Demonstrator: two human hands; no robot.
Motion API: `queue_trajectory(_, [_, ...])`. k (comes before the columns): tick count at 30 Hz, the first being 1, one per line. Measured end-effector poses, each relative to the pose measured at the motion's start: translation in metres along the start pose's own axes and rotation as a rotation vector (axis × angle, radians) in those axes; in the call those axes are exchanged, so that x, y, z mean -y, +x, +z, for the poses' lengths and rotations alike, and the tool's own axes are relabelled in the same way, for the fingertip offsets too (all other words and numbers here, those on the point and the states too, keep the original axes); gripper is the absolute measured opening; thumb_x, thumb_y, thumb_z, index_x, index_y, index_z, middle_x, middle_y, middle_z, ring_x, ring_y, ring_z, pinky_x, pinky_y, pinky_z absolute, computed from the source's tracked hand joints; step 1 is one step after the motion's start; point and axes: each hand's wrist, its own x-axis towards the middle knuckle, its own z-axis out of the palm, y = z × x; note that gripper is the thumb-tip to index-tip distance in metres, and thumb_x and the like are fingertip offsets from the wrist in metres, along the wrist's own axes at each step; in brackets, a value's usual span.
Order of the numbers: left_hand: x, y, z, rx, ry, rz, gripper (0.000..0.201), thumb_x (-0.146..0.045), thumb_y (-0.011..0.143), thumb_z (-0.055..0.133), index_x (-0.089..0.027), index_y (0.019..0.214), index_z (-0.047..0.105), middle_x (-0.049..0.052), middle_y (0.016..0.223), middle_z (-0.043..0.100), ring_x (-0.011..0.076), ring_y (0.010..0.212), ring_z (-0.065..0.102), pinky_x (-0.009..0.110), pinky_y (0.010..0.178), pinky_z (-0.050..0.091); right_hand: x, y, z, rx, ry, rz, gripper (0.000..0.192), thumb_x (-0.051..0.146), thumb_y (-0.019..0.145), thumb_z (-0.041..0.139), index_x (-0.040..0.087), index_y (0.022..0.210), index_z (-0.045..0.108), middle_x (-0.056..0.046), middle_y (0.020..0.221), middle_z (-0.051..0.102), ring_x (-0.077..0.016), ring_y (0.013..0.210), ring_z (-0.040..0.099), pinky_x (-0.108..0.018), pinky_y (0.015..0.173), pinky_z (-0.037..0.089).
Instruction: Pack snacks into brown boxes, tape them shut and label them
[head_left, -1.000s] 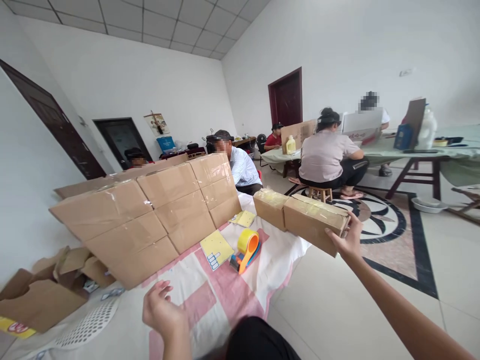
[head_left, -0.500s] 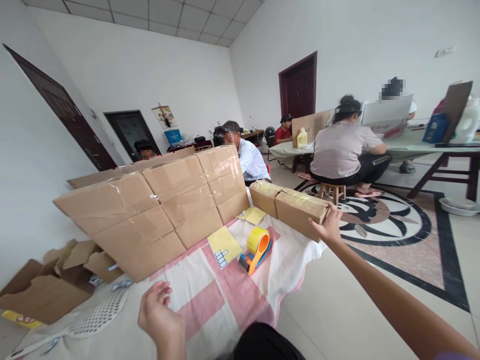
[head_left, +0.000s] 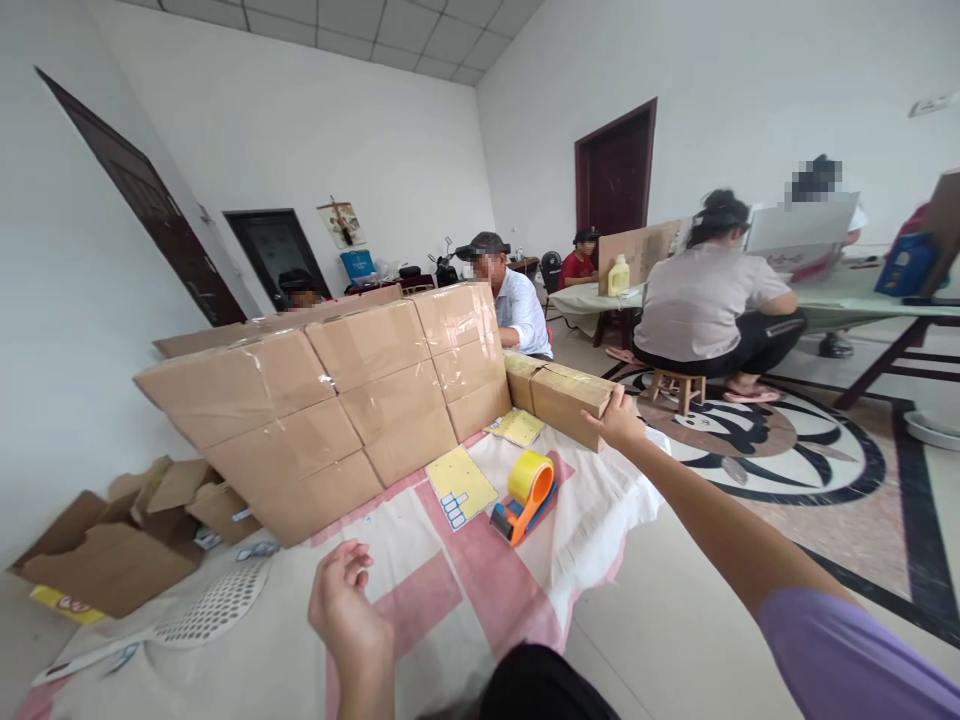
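Observation:
My right hand grips the near end of a long, low cardboard box at the right edge of the cloth. Its fingers lie over the top corner and the thumb is on the side. Behind that box, in line with it, is a second cardboard box. Over the cloth's near part, my left hand hovers with loosely curled fingers and holds nothing. Between the hands lie an orange tape dispenser with a yellow roll and a yellow printed card. Another yellow card rests near the boxes.
A stacked wall of taped cardboard boxes stands across the cloth. At the left are opened cartons and a white perforated paddle. Several people sit beyond, one on a wooden stool.
My right hand has moved forward and left, and the row of two boxes has slid away toward the stacked wall. My left hand stays raised and empty. The view has shifted slightly.

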Motion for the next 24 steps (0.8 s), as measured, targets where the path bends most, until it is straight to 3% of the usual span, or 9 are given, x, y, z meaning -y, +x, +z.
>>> queue_trajectory(5, [0.006,0.0,-0.001,0.046,0.004,0.027,0.021,-0.031,0.067,0.061,-0.016,0.081,0.066,-0.003,0.072,0.059,0.0104,0.062,0.048,0.028,0.067,0.036,0.03,0.018,-0.011,0.251,-0.122,0.152,0.125,0.076,0.076,0.061,0.006,0.158,-0.002,-0.032,0.131,0.051,-0.0444,0.12,0.057,-0.056,0.097,0.042])
queue_trajectory(6, [0.007,0.0,-0.001,0.055,-0.001,0.035,0.023,-0.031,0.067,0.063,-0.015,0.084,0.066,-0.003,0.07,0.058,0.0101,0.06,0.047,0.027,0.065,0.036,0.036,0.017,-0.014,0.228,-0.141,0.175,0.127,0.077,0.073,0.062,0.007,0.159,0.0,-0.034,0.133,0.049,-0.0461,0.122,0.055,-0.057,0.096,0.041])
queue_trajectory(8, [0.008,-0.001,-0.001,0.073,-0.022,0.036,0.031,-0.033,0.067,0.065,-0.015,0.092,0.067,-0.003,0.067,0.057,0.0102,0.06,0.046,0.026,0.062,0.035,0.051,0.008,-0.018,0.056,-0.165,0.173,0.121,0.078,0.076,0.058,0.007,0.159,0.008,-0.037,0.139,0.041,-0.0491,0.123,0.051,-0.059,0.092,0.042])
queue_trajectory(10, [0.008,-0.003,-0.001,0.098,-0.053,0.004,0.041,-0.033,0.069,0.066,-0.014,0.105,0.066,-0.002,0.069,0.059,0.0103,0.059,0.047,0.026,0.061,0.036,0.074,-0.006,-0.021,-0.142,-0.157,0.058,0.105,0.071,0.085,0.051,0.005,0.158,0.015,-0.037,0.137,0.041,-0.0497,0.122,0.049,-0.058,0.089,0.043])
queue_trajectory(12, [0.006,-0.005,-0.001,0.144,-0.08,-0.049,0.049,-0.034,0.07,0.064,-0.013,0.115,0.063,0.0,0.072,0.063,0.0097,0.056,0.046,0.026,0.06,0.036,0.109,-0.025,-0.023,-0.245,-0.119,-0.145,0.09,0.06,0.091,0.047,0.002,0.155,0.022,-0.034,0.13,0.046,-0.0478,0.12,0.05,-0.056,0.09,0.044])
queue_trajectory(15, [0.0,-0.014,-0.007,0.232,-0.09,-0.124,0.054,-0.035,0.071,0.062,-0.012,0.12,0.061,0.006,0.083,0.069,0.0106,0.057,0.048,0.028,0.063,0.04,0.183,-0.065,-0.024,-0.225,-0.01,-0.488,0.068,0.049,0.094,0.045,0.004,0.145,0.039,-0.027,0.122,0.051,-0.0412,0.115,0.053,-0.051,0.093,0.045])
queue_trajectory(20, [-0.008,-0.043,-0.022,0.376,-0.12,-0.194,0.055,-0.041,0.075,0.062,-0.016,0.124,0.057,0.013,0.108,0.071,0.0159,0.07,0.059,0.032,0.073,0.045,0.342,-0.164,-0.003,-0.006,0.193,-1.012,0.045,0.038,0.098,0.04,0.012,0.133,0.049,-0.019,0.127,0.05,-0.0306,0.111,0.056,-0.043,0.098,0.046])
queue_trajectory(24, [-0.017,-0.051,-0.035,0.368,-0.113,-0.368,0.051,-0.054,0.078,0.065,-0.02,0.116,0.061,0.016,0.129,0.062,0.0265,0.111,0.062,0.035,0.085,0.047,0.461,-0.255,0.03,0.249,0.197,-1.186,0.037,0.034,0.097,0.042,0.018,0.13,0.049,-0.015,0.135,0.047,-0.0272,0.107,0.059,-0.042,0.091,0.049])
